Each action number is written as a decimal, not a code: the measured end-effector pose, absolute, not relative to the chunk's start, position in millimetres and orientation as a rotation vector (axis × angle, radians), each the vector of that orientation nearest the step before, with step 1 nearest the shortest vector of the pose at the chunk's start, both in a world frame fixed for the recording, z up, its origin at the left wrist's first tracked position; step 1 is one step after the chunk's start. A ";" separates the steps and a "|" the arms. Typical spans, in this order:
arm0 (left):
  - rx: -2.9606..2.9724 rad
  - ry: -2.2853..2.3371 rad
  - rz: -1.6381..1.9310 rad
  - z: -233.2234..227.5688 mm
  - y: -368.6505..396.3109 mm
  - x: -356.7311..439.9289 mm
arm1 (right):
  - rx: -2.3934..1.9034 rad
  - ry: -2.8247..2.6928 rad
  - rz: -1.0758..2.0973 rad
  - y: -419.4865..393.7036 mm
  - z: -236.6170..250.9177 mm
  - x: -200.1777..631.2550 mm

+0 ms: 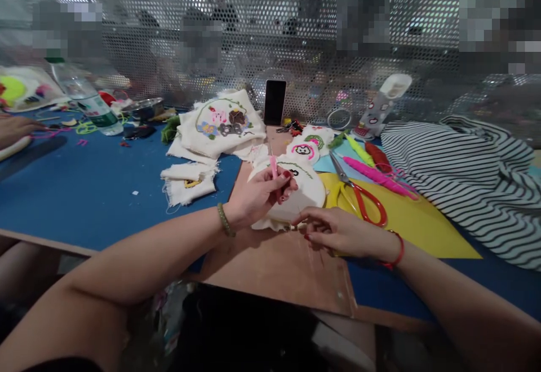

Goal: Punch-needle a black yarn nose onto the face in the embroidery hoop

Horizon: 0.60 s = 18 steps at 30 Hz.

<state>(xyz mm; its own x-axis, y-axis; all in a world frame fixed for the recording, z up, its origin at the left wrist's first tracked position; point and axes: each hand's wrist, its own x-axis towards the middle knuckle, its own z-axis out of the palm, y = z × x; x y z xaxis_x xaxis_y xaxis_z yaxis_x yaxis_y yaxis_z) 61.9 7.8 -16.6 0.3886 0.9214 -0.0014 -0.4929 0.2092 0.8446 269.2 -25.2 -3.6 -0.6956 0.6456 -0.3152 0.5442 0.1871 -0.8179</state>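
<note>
Left hand [257,194] pinched shut around a slim pink tool [273,167], looks like an embroidery pen, tip pointing down into the white cloth stretched on the embroidery hoop [304,191], which sits dead centre on the brown board [287,265], just at twelve o'clock from both wrists. Right hand [338,231] is curled closed at the hoop's near edge, around five o'clock on the ring, fingertips pressing the rim; whether something thin is nipped between them I cannot tell. How it handles, by my reading: the hoop should be light and stiff at the ring, so the rim is the place to grip, while the cloth inside is soft and taut like a drumskin and would dimple or slacken if pressed in the middle. The pen is thin, light and likely slippery plastic, best held low near the tip, as it is now. Around it: red-handled scissors [359,197] at three o'clock of the hoop on a yellow sheet [422,225], pink yarn [376,175] at two o'clock, a striped shirt [465,175] further right, a stack of stitched cloths [224,124] at ten o'clock, a dark phone [275,102] propped at twelve, a water bottle [88,101] far off at ten on the blue table [84,191].
</note>
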 end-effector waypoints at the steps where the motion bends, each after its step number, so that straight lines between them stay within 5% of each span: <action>1: 0.882 0.588 1.072 -15.5 7.5 61.7 | -1.174 -2.355 1.521 -24.4 -2.0 270.0; 10: 0.798 0.608 1.043 -1.9 0.4 59.0 | -0.986 -2.199 2.049 -28.0 7.5 268.7; 16: 0.695 0.724 1.119 2.2 2.4 62.4 | -1.282 -1.846 1.125 16.7 26.6 342.0; 18: 0.653 0.737 1.140 5.8 2.8 61.8 | -1.499 -1.545 0.439 39.4 23.8 382.5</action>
<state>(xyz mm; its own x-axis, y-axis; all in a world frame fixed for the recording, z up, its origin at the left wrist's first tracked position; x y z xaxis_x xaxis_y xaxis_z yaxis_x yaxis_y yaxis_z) 61.8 2.8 5.8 0.2400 0.9537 -0.1814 -0.5571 0.2883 0.7788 382.5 39.4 23.8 0.1523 0.9229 0.3536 0.5988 0.1985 -0.7759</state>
